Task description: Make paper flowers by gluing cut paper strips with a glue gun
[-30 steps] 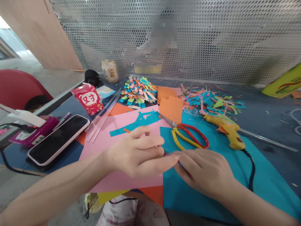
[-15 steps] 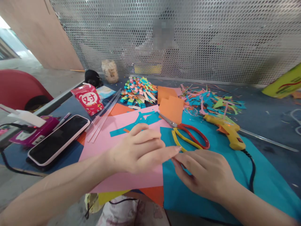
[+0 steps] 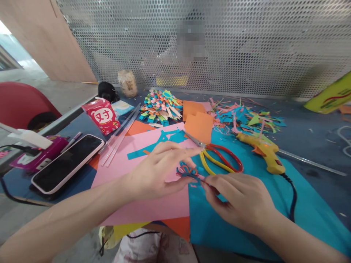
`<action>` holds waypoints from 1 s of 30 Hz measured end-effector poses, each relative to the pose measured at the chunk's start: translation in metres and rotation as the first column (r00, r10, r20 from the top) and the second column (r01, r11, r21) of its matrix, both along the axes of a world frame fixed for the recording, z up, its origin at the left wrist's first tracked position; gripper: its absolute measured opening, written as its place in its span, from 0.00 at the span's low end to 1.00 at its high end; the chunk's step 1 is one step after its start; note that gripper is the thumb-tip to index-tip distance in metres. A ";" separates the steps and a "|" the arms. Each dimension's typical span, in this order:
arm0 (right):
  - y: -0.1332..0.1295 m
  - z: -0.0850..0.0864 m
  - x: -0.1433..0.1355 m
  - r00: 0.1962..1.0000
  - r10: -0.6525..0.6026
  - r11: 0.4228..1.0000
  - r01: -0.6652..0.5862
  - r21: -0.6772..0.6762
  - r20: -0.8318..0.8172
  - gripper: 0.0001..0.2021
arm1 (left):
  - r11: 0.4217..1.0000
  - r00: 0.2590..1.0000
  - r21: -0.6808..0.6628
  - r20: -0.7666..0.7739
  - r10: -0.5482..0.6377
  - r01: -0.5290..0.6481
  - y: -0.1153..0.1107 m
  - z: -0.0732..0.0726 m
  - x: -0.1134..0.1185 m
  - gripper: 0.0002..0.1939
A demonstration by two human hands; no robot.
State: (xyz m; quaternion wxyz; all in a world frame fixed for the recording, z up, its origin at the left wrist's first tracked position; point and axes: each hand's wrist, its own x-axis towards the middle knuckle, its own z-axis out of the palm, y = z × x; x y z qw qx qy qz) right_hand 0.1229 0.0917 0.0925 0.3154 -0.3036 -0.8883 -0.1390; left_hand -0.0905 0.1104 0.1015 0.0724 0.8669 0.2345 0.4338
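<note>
Between my hands is a small curled paper piece [image 3: 189,171] with blue, orange and pink loops. My left hand [image 3: 161,168] has its index finger stretched out above the piece and its thumb beneath it, fingers apart; the thumb touches the piece's lower side. My right hand [image 3: 238,199] pinches the piece's right end between thumb and fingers. Scissors with red and yellow handles [image 3: 219,164] lie just beyond my hands. Under my hands are a pink sheet [image 3: 153,210] and a blue sheet [image 3: 211,226]. Blue paper strips [image 3: 139,152] lie on the pink sheet.
A yellow glue gun [image 3: 263,149] lies at the right. Behind are orange squares [image 3: 199,126], colourful folded strips [image 3: 161,106] and paper scraps [image 3: 241,117]. At the left are a phone [image 3: 67,162], a purple power strip [image 3: 41,155], a red packet [image 3: 102,116] and clear sticks [image 3: 120,137].
My left index finger has lifted off my right fingertips and moved up and left. The looped paper piece, hidden before, now shows between my hands.
</note>
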 end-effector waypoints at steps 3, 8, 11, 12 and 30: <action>0.000 0.001 0.000 1.000 0.006 1.000 -0.006 -0.003 0.009 0.11 | 0.991 0.996 0.126 -0.077 0.047 -0.037 0.001 0.000 0.000 0.23; 0.000 0.002 -0.002 0.999 0.009 1.000 -0.010 0.016 0.034 0.10 | 0.943 0.976 0.324 -0.173 0.135 -0.073 0.001 0.002 0.001 0.17; 0.000 0.001 -0.002 0.999 0.014 0.999 -0.016 0.040 0.040 0.09 | 0.933 0.965 0.351 -0.209 0.158 -0.077 0.001 0.003 0.001 0.17; 0.001 0.001 -0.002 0.999 0.018 0.999 -0.020 0.046 0.040 0.09 | 0.935 0.960 0.347 -0.227 0.164 -0.077 0.001 0.003 0.001 0.17; -0.001 0.003 0.000 0.996 0.077 0.997 -0.078 0.013 0.044 0.10 | 0.991 0.994 -0.076 0.034 -0.106 0.108 0.002 0.001 -0.001 0.18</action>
